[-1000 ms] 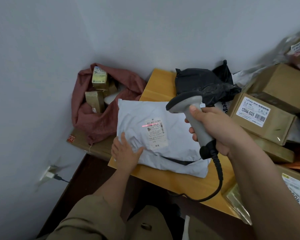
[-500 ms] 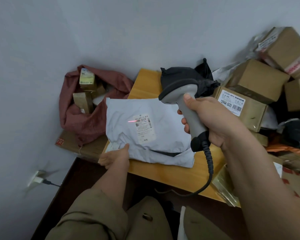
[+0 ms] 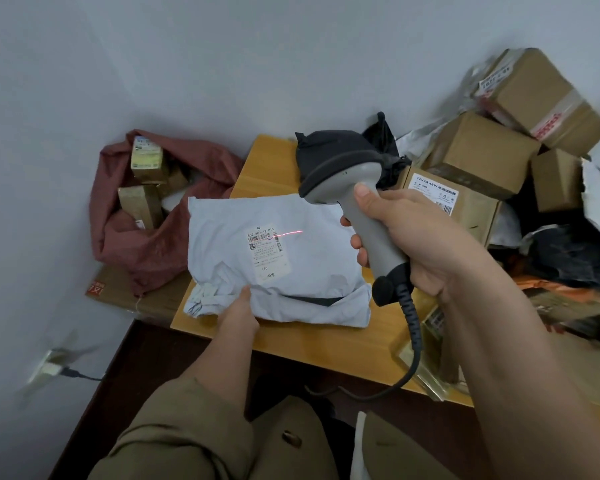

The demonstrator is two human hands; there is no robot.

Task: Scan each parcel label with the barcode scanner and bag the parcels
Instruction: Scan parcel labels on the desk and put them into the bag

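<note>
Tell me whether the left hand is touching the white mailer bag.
Touching. The head view shows the left hand gripping the near edge of the white mailer bag, thumb on top and fingers hidden beneath it.

Left hand [image 3: 239, 308]: fingers tucking under the white mailer [image 3: 291, 271], hidden. Label [image 3: 266, 252] small print reading too fine. Cardboard boxes [image 3: 551, 95] at 2 o'clock blurring, running off the edge. Wall plug [image 3: 51, 368] at 8 o'clock smearing. Scanner cable [image 3: 409, 344] disappearing behind the right forearm.
</note>
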